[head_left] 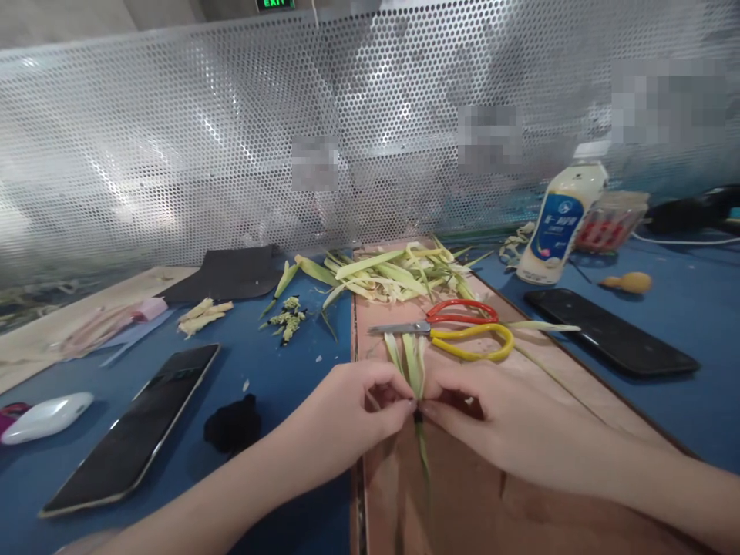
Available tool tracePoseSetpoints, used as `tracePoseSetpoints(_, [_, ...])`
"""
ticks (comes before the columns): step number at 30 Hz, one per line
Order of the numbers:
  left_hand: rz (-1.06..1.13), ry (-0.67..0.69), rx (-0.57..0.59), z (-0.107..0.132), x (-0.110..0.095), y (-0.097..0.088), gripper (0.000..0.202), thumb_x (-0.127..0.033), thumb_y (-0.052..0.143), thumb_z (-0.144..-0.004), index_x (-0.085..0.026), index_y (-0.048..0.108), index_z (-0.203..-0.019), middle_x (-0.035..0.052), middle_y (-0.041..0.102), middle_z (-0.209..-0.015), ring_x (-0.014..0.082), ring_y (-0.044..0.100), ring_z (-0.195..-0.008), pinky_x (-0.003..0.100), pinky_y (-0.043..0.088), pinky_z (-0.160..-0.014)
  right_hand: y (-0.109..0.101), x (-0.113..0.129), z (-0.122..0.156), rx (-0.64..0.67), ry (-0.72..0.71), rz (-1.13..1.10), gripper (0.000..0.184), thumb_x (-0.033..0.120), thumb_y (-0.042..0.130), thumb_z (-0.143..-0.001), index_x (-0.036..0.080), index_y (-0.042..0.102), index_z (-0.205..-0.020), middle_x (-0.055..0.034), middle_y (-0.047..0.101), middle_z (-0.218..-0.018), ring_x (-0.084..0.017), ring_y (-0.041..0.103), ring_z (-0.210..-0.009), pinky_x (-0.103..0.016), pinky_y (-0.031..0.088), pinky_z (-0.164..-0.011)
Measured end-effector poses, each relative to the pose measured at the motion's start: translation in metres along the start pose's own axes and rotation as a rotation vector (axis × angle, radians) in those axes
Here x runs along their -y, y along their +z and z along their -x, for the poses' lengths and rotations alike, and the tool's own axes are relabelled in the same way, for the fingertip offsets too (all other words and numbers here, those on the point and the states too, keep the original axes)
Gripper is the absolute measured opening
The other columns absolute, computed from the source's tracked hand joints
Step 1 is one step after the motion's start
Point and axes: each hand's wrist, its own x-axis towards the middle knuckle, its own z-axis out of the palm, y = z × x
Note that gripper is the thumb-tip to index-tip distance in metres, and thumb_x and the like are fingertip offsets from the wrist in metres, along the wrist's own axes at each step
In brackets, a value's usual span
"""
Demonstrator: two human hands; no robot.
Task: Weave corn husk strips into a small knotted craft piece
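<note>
My left hand (352, 408) and my right hand (491, 420) meet over a brown board (555, 385), both pinching the same bundle of green leaf strips (412, 362) at its middle. The strips fan out beyond my fingers, and a thin tail runs back toward me. Just past the strips lie scissors (462, 327) with one red and one yellow handle, blades pointing left. A pile of green and yellow leaf strips (387, 274) covers the board's far end.
A dark phone (136, 428) and a white oval object (46, 416) lie left on the blue table, beside a black lump (234, 424). Another phone (610, 331), a white bottle (563, 223) and a small gourd (630, 282) sit right. A perforated metal screen (231, 139) closes the back.
</note>
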Motion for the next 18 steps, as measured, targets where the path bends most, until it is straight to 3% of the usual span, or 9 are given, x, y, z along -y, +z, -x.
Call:
tracePoseSetpoints(8, [-0.056,-0.013,-0.057,0.0014,-0.0046,0.0016,0.013,-0.023,0.049,-0.073,-0.018,0.060,-0.071,-0.0030,0.055,-0.061,0.0092,0.047,-0.056,0.019,0.035,-0.053,0.0001,0.0023,0.0022,-0.043,-0.059,0.040,0.017,0.010,0.045,-0.076,0.017,0.052,-0.062,0.0027,0.056,-0.060,-0.009,0.046,-0.052,-0.022,0.031,-0.049])
tracePoseSetpoints(13, [-0.071,-0.037,-0.064,0.0017,-0.0092,0.0018,0.011,-0.020,0.048,-0.070,-0.017,0.058,-0.067,-0.0040,0.051,-0.056,0.0088,0.045,-0.053,0.019,0.035,-0.052,-0.0055,0.0064,0.0032,0.035,-0.011,0.106,0.016,0.009,0.046,-0.073,0.018,0.050,-0.060,0.0027,0.054,-0.054,-0.008,0.039,-0.042,-0.022,0.024,-0.041])
tracePoseSetpoints(18, [-0.082,-0.040,-0.056,0.0029,-0.0084,0.0023,0.009,-0.018,0.048,-0.068,-0.017,0.056,-0.066,-0.0044,0.050,-0.056,0.0085,0.044,-0.053,0.019,0.034,-0.051,-0.0084,0.0052,0.0070,-0.064,-0.081,0.180,0.015,0.014,0.047,-0.072,0.020,0.055,-0.061,0.0009,0.055,-0.053,-0.011,0.045,-0.047,-0.024,0.027,-0.046])
